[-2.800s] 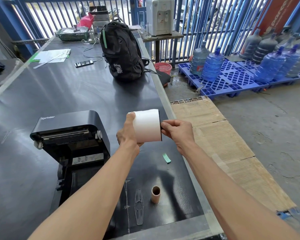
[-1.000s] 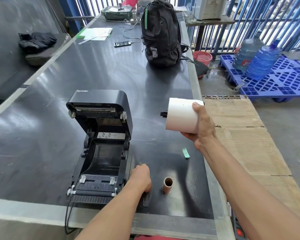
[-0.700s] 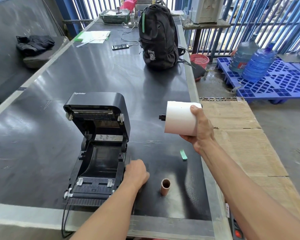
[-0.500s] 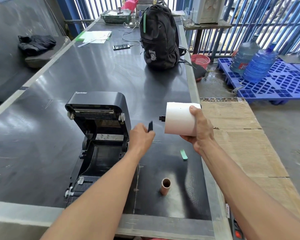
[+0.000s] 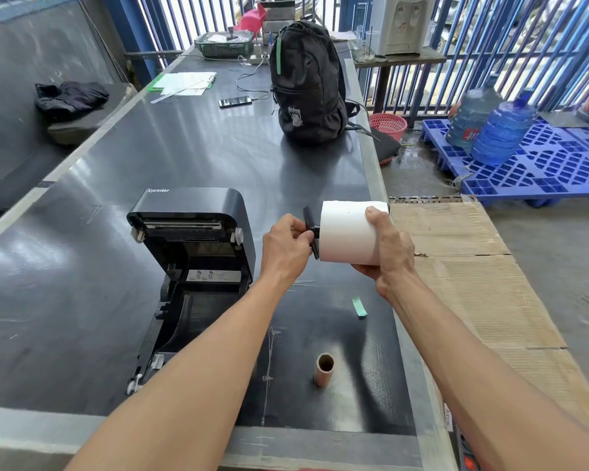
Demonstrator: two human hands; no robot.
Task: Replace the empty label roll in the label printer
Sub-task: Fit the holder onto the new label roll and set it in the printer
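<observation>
The black label printer (image 5: 198, 212) stands on the dark table (image 5: 82, 266) with its lid raised and its roll bay bare. Right of it, above the table, my right hand (image 5: 388, 253) grips a full white label roll (image 5: 346, 232) held sideways. A black spindle end sticks out of the roll's left face. My left hand (image 5: 286, 246) pinches a flat black plastic guide plate (image 5: 310, 229) against that spindle end. The empty brown cardboard core (image 5: 324, 368) stands upright on the table near the front edge.
A small green strip (image 5: 359, 306) lies on the table under the roll. A black backpack (image 5: 306, 83), a phone (image 5: 235, 102), papers (image 5: 184, 83) and a green basket (image 5: 225, 45) sit farther back. The table's right edge borders cardboard sheets (image 5: 473, 266) on the floor.
My left hand picked the black guide plate up off the table near the front edge and brought it up to the roll's left end. My right hand kept the roll roughly in place.
</observation>
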